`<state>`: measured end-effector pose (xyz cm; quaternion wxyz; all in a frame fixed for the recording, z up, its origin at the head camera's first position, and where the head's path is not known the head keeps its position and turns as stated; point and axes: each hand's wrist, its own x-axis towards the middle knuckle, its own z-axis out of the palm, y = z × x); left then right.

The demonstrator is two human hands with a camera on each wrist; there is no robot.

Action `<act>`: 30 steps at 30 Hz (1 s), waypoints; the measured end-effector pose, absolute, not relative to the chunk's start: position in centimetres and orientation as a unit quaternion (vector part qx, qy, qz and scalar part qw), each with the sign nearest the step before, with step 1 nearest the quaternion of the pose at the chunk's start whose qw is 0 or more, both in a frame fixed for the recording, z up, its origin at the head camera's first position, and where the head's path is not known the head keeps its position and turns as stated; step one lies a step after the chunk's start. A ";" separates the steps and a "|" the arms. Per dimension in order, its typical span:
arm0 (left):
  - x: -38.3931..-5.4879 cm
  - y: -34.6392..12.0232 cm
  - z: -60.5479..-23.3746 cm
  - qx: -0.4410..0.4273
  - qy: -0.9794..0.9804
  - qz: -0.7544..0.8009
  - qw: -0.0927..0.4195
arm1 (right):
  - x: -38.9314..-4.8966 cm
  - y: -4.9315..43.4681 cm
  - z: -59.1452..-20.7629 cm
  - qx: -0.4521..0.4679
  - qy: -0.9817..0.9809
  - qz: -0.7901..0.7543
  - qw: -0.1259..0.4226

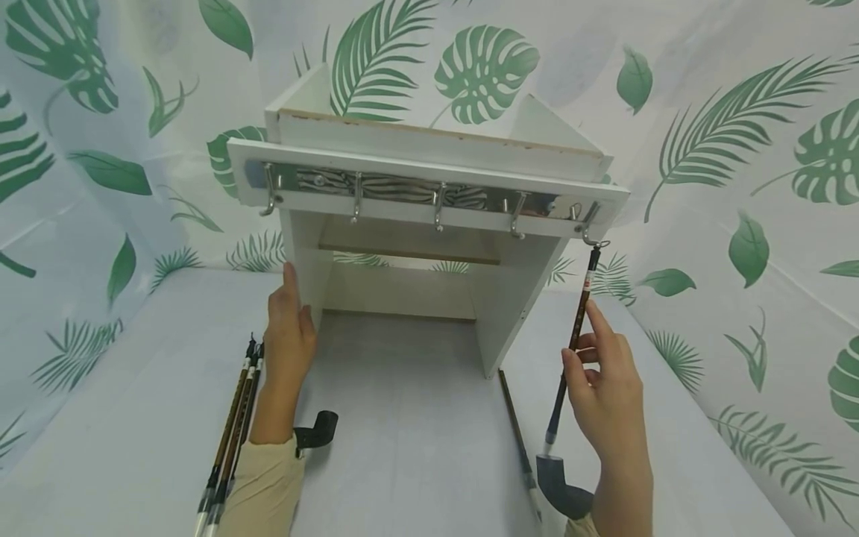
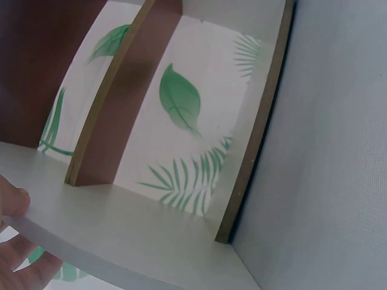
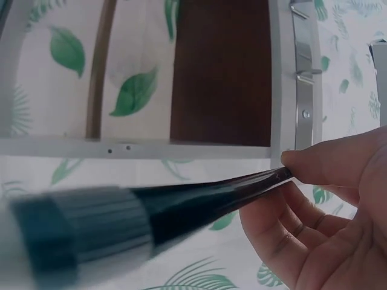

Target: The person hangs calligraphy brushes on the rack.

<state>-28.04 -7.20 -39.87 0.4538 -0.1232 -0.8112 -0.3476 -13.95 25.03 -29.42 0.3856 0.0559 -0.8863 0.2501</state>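
Observation:
A white shelf unit stands on the table, with a hook rail along its upper front. From the rightmost hook a dark calligraphy brush hangs down, the cord loop at its top over the hook's end. My right hand pinches that brush's handle between thumb and fingers; in the right wrist view its capped tip end points at the camera. My left hand holds the shelf's left side panel, thumb on the inner face and fingers behind the edge in the left wrist view.
Several more brushes lie together on the table beside my left forearm. A single brush lies near the foot of the right side panel. Behind the shelf hangs a white cloth printed with green leaves. The other hooks carry nothing.

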 end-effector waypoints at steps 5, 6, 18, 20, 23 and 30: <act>-28.1 -7.2 -39.9 -0.125 -0.810 -0.349 0.454 | -13.8 24.9 -29.3 0.047 -0.886 0.247 0.390; -28.1 -7.2 -39.9 -0.124 -0.811 -0.348 0.453 | -13.7 24.9 -29.3 0.044 -0.886 0.248 0.389; -28.1 -7.3 -40.0 -0.122 -0.814 -0.347 0.450 | -14.0 24.7 -29.4 -0.001 -0.878 0.281 0.387; -28.1 -7.3 -40.0 -0.122 -0.816 -0.347 0.447 | -14.0 24.7 -29.3 -0.016 -0.874 0.293 0.388; -28.1 -7.3 -39.9 -0.122 -0.818 -0.345 0.444 | -14.1 24.6 -29.3 -0.027 -0.869 0.304 0.390; -28.1 -7.3 -39.9 -0.118 -0.820 -0.346 0.441 | -14.2 24.7 -29.5 -0.029 -0.867 0.306 0.392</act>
